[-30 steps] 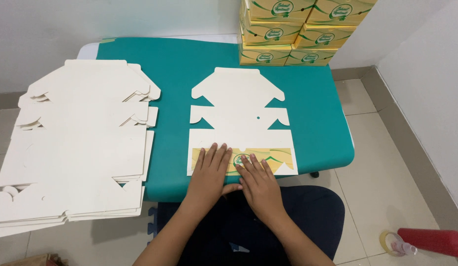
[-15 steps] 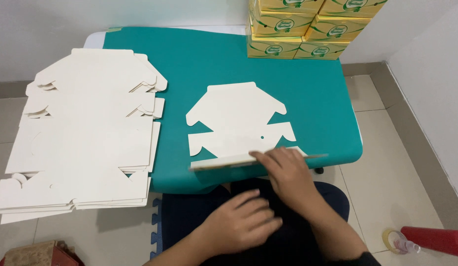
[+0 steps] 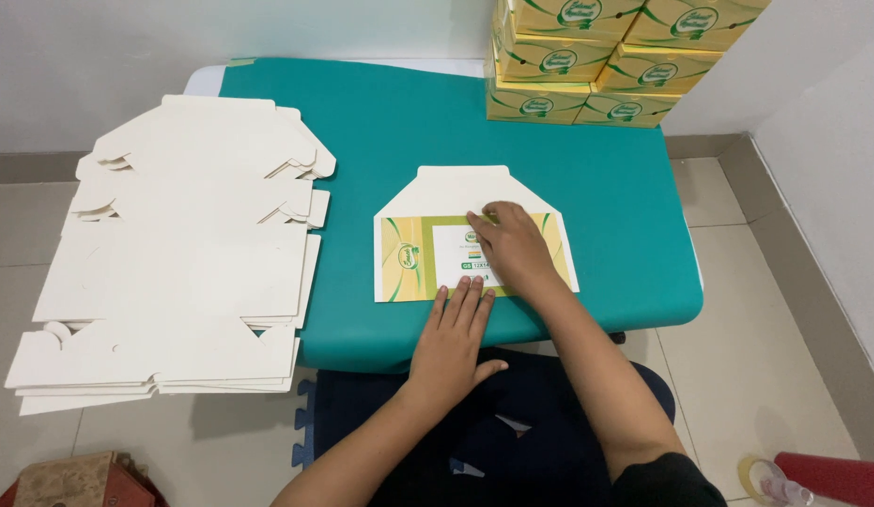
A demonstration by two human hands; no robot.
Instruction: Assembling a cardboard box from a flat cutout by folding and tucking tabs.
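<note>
I am observing the folded carton blank [image 3: 427,249] lying on the teal table [image 3: 606,197], near its front edge. My right hand [image 3: 512,246] is pressing flat, fingers spread, on its printed panel. My left hand [image 3: 453,343] is lying flat at its lower edge, gripping nothing.

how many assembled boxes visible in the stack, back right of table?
6 at least partly visible. Two on the bottom row, two on the middle row, two on top, cut off by the frame. More may sit behind or above.
</note>
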